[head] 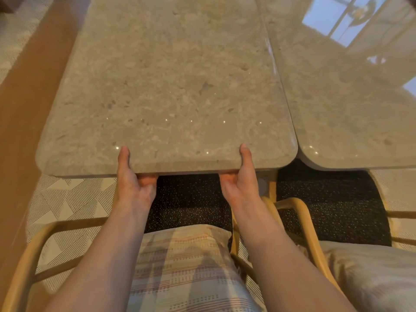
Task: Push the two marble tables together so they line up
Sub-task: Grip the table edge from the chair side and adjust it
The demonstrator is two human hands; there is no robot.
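Note:
Two beige marble tables stand side by side. The left marble table fills the middle of the view, and the right marble table touches it along their long edges. Their near edges sit almost level, the left one a little nearer to me. My left hand grips the left table's near edge, thumb on top and fingers underneath. My right hand holds the same edge further right in the same way.
Below the near edge are two wooden-framed chairs with dark speckled seats and cushions: a checked cushion and a plain one. A patterned floor and a brown wall or panel lie to the left.

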